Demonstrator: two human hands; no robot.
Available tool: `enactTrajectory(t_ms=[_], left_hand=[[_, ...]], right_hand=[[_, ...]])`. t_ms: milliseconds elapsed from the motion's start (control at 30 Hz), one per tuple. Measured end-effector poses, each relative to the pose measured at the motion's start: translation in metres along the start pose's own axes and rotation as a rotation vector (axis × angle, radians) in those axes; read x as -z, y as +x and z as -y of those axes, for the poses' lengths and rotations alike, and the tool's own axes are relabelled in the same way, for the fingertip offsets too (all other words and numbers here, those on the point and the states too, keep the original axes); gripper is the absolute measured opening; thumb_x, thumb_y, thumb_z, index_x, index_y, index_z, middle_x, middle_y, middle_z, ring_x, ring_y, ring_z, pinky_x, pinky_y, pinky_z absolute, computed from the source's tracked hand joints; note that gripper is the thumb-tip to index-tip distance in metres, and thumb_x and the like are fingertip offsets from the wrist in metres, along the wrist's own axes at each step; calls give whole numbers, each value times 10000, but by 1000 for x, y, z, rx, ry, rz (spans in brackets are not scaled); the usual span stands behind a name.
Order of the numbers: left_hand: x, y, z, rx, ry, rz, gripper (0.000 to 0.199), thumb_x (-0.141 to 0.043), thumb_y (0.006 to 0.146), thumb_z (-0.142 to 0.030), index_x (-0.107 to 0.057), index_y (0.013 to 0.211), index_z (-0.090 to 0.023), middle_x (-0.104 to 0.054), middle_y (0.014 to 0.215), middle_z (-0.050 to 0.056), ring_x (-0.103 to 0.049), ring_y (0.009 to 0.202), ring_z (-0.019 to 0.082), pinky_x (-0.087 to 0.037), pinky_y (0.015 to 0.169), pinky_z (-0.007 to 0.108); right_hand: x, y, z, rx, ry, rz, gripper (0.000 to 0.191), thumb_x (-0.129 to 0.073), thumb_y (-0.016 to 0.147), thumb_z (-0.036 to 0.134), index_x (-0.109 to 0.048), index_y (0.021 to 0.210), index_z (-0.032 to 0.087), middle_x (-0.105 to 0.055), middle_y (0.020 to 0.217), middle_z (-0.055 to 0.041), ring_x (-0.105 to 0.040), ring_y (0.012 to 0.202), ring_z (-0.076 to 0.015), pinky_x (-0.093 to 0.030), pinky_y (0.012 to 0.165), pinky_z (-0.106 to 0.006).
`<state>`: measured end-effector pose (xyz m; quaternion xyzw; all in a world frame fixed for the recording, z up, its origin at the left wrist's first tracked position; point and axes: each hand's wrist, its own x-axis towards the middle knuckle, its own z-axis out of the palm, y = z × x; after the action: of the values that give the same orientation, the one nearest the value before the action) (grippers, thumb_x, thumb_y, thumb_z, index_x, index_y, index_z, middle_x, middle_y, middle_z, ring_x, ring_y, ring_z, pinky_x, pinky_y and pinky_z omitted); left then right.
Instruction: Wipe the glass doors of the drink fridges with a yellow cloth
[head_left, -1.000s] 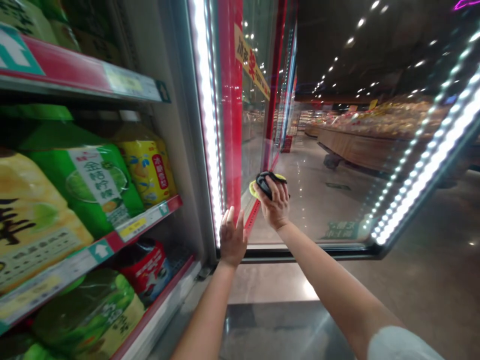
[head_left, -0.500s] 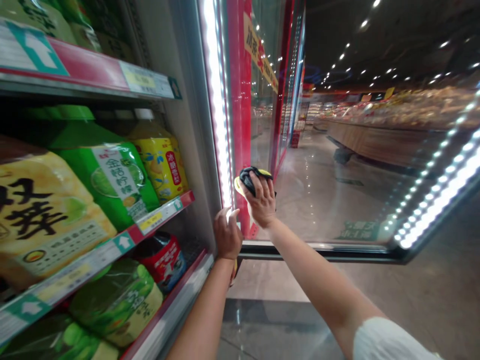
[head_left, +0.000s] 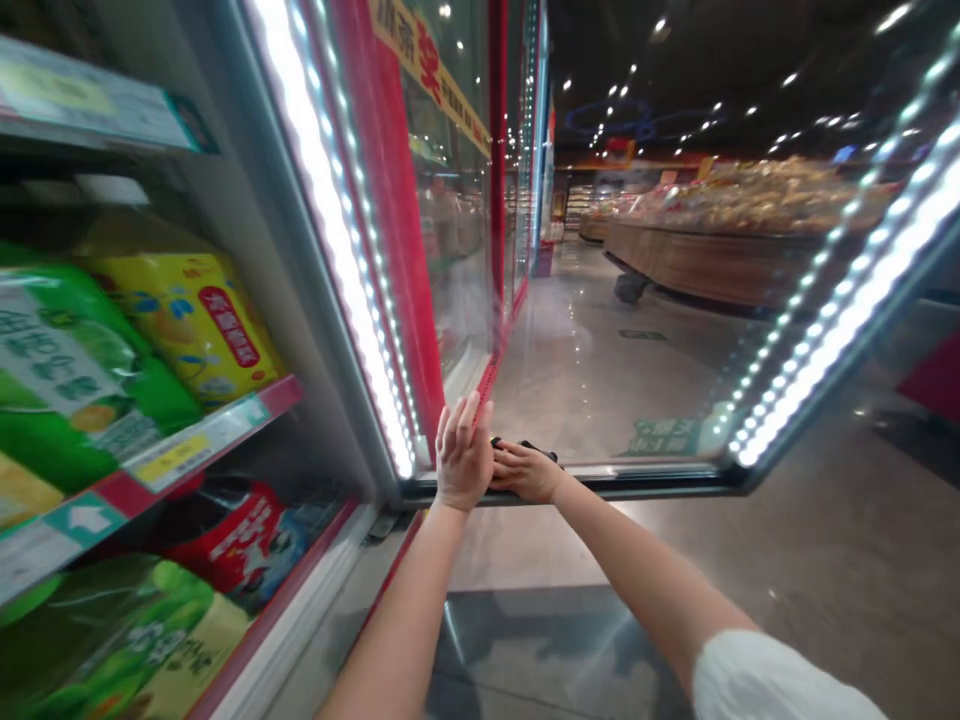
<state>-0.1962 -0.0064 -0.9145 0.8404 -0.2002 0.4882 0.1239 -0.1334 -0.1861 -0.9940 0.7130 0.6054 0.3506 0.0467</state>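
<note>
A glass cooler door point(head_left: 600, 400) stands swung out in front of me, framed by bright light strips. At its bottom edge, near the hinge-side corner, my right hand point(head_left: 529, 472) presses down a black-and-yellow cloth point(head_left: 541, 452), mostly hidden under the fingers. My left hand point(head_left: 463, 458) is right beside it, with fingers stretched upward and apart, in front of the lower glass. It holds nothing that I can see. Whether its palm touches the glass I cannot tell. A hazy patch shows on the glass above the hands.
To the left, cooler shelves hold a yellow drink pack point(head_left: 191, 320), a green drink pack point(head_left: 82, 360) and a red-labelled bottle pack point(head_left: 232, 535). A shelf edge with price tags point(head_left: 195, 450) juts out near my left arm. Beyond the glass stands a wooden display stand point(head_left: 690, 255).
My right hand has moved down with the cloth from the glass to the bottom frame. The left hand has risen slightly beside it, fingers now straighter. The view has shifted right.
</note>
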Motion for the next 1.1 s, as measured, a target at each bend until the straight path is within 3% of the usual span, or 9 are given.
enactTrajectory(t_ms=[133, 333, 533, 667, 767, 900, 1000, 1100], left_hand=[[-40, -4, -46, -154, -56, 93, 727, -512, 959, -134, -279, 1637, -253, -468, 1611, 108, -329, 1554, 281, -192, 1302, 528], [-94, -8, -113, -295, -189, 95, 689, -506, 961, -137, -331, 1620, -238, -456, 1619, 109, -281, 1574, 256, -107, 1318, 501], [-128, 1, -181, -360, -250, 137, 697, -498, 935, -110, -356, 1610, -211, -445, 1625, 106, -241, 1586, 243, -115, 1321, 459], [-140, 9, -220, -439, -273, 198, 710, -493, 919, -109, -354, 1609, -204, -408, 1648, 99, -211, 1593, 241, -166, 1317, 451], [-144, 17, -241, -481, -273, 230, 743, -506, 898, -103, -344, 1614, -216, -401, 1653, 91, -196, 1597, 237, -192, 1313, 450], [-145, 31, -264, -501, -233, 228, 756, -516, 885, -98, -344, 1613, -203, -397, 1654, 99, -170, 1603, 246, -205, 1308, 452], [-144, 44, -285, -510, -188, 219, 755, -510, 876, -82, -345, 1608, -164, -386, 1658, 121, -138, 1608, 258, -209, 1305, 459], [-143, 62, -308, -522, -153, 216, 763, -503, 876, -76, -321, 1613, -144, -398, 1651, 126, -124, 1611, 260, -173, 1313, 470]], right_hand=[[35, -79, -7, -82, -44, 111, 350, -640, 944, 217, -694, 1260, 356, -684, 1366, 5, -595, 1285, -172, -464, 1184, -417], [102, -179, -17, -223, -129, 253, 285, -670, 962, 258, -720, 1218, 372, -662, 1426, 33, -581, 1310, -160, -475, 1164, -391], [172, -265, -34, -256, -243, 266, 204, -617, 995, 230, -749, 1110, 335, -644, 1453, 43, -590, 1282, -157, -493, 1143, -400], [204, -314, -34, -341, -277, 237, 157, -634, 969, 187, -765, 982, 271, -673, 1407, -4, -592, 1264, -176, -501, 1118, -412], [218, -339, -28, -458, -334, 235, 161, -666, 921, 140, -777, 951, 252, -688, 1372, -15, -590, 1266, -197, -500, 1105, -407], [236, -348, -30, -490, -355, 215, 157, -664, 926, 153, -784, 956, 250, -651, 1430, -13, -560, 1315, -203, -476, 1125, -390], [260, -340, -50, -539, -420, 99, 179, -632, 974, 201, -775, 1027, 294, -638, 1453, 21, -557, 1326, -190, -470, 1135, -360], [284, -330, -74, -669, -464, -107, 281, -620, 988, 209, -740, 1194, 359, -630, 1452, 23, -552, 1341, -199, -434, 1189, -372]])
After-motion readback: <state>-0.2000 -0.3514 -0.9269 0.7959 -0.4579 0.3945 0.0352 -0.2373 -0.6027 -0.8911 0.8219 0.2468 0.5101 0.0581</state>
